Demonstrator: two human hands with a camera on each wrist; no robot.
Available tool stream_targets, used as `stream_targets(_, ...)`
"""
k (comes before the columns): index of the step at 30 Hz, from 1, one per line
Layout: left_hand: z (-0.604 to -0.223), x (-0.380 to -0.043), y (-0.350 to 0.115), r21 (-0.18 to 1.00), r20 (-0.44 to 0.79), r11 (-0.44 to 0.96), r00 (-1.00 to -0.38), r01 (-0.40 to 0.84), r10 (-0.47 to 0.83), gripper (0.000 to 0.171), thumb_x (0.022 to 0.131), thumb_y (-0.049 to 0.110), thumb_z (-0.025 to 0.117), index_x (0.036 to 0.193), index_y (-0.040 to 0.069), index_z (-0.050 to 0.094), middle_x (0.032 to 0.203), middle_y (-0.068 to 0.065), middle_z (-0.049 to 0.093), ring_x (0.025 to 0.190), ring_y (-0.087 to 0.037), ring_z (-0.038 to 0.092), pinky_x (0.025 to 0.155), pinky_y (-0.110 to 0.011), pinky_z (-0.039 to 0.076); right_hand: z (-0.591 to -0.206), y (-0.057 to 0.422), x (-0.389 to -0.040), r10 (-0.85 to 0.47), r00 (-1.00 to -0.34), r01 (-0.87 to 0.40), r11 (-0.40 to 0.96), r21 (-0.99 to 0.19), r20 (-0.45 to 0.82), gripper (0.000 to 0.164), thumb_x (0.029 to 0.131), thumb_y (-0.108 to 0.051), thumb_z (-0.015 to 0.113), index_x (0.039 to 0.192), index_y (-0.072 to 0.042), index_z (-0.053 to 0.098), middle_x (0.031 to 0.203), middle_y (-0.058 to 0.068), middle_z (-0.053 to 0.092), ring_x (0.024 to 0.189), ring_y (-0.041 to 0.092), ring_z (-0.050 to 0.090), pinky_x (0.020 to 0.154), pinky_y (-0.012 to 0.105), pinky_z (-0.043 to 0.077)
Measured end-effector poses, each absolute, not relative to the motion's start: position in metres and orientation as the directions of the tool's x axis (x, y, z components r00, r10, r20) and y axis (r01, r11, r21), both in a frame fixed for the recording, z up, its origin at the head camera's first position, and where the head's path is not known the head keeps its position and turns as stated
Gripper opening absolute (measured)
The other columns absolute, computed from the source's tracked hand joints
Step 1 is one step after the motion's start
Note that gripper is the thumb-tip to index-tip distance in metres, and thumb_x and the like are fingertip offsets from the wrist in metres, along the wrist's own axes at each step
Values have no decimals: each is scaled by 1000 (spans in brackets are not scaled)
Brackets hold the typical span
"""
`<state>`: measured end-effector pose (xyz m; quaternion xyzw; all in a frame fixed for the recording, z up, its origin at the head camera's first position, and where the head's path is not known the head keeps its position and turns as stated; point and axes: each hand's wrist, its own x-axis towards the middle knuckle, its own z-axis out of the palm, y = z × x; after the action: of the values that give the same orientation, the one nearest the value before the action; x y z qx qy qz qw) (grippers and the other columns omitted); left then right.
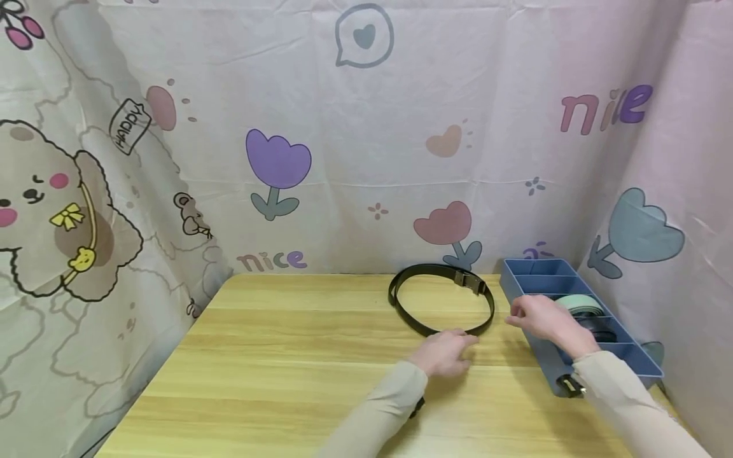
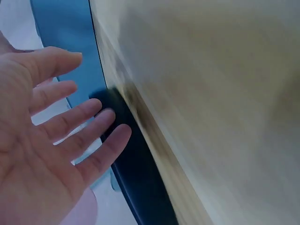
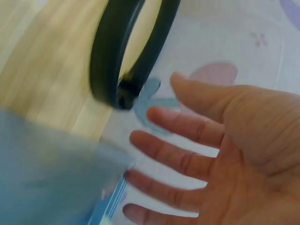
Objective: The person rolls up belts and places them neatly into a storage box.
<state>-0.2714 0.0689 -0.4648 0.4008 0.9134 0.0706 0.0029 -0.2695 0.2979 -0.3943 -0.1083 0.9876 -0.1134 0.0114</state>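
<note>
A black belt [image 1: 426,270] with a dark metal buckle [image 1: 469,281] stands on its edge as a loop near the back of the table. Beside the loop's near side is my left hand [image 1: 443,354], its fingers extended; in the left wrist view the fingertips overlap the belt [image 2: 136,173]. My right hand [image 1: 546,317] hangs over the left wall of a blue divided box [image 1: 541,356]. The right wrist view shows its fingers loosely spread and holding nothing, with the buckled end of the loop [image 3: 110,56] beyond them.
Inside the box lie a coiled light-green belt [image 1: 581,303] and coiled black belts [image 1: 598,329], separated by dividers. The box stands along the right side of the wooden table [image 1: 275,362]. Printed cloth [image 1: 355,146] hangs behind the table and at both sides.
</note>
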Motion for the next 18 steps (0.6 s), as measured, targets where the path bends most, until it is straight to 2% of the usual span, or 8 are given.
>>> stream_targets(5,-469,-282,47,201,90,673,-698,711,710,43,95,30,61,138,23,56,132,1,61,111,-10,62,95,-26,49,-405,269,-274,-273,-961,-254,938,-235,-53,16,89,-31,69,90,-15,69,80,-2,64,67,14,53,57,34,41)
stream_targets(7,-469,-287,38,225,96,668,-699,709,709,38,95,27,61,132,20,61,123,1,65,100,-9,63,88,-23,51,-411,256,-275,-322,-945,-298,923,-244,-64,15,87,-31,72,90,-17,69,81,-4,65,70,13,54,60,35,43)
stream_targets(10,-467,-294,25,261,81,667,-704,698,706,31,93,21,63,123,15,66,114,-1,68,91,-8,62,81,-20,51,-421,236,-277,-400,-916,-378,890,-254,-39,21,84,-28,75,98,-13,70,89,0,66,80,16,58,70,40,49)
stream_targets(14,-466,-303,7,279,70,689,-730,669,680,24,91,15,64,113,10,70,109,-2,71,89,-7,63,80,-21,51,-435,213,-280,-466,-884,-462,855,-236,40,34,83,-23,76,112,-7,67,103,9,66,95,27,60,85,47,49)
stream_targets(18,-470,-312,-12,271,107,740,-784,615,612,21,90,15,66,109,10,70,104,-3,72,88,-11,63,80,-25,51,-448,193,-286,-483,-872,-486,837,-251,79,29,84,-21,75,109,-9,68,102,7,69,93,26,63,80,46,49)
